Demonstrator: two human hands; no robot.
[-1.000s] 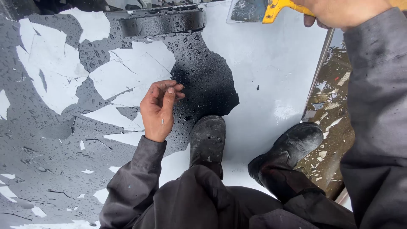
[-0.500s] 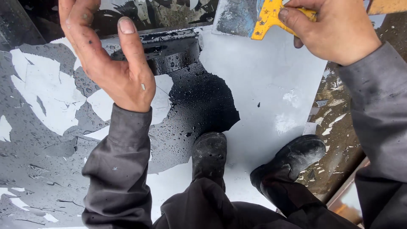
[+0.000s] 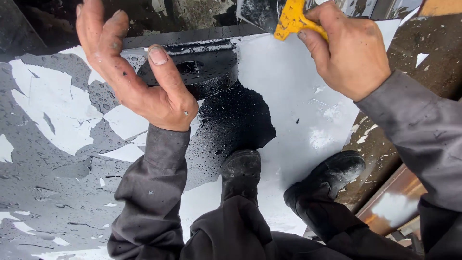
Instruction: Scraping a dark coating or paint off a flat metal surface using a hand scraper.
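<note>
Left hand [image 3: 139,77] risen, open, empty; right hand [image 3: 349,50] grips yellow scraper [image 3: 291,19].

Left hand [image 3: 139,82] spread, right hand [image 3: 349,53] clenched

A wet dark panel [image 3: 57,192] underfoot carries peeling white film [image 3: 298,96] (torn into ragged patches on the left), loose white flakes [image 3: 102,182], and two black boots [image 3: 240,173].

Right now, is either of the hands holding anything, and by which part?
The right hand grips a yellow-handled scraper by its handle, blade pointing away. The left hand is raised, fingers spread, holding nothing.
</note>
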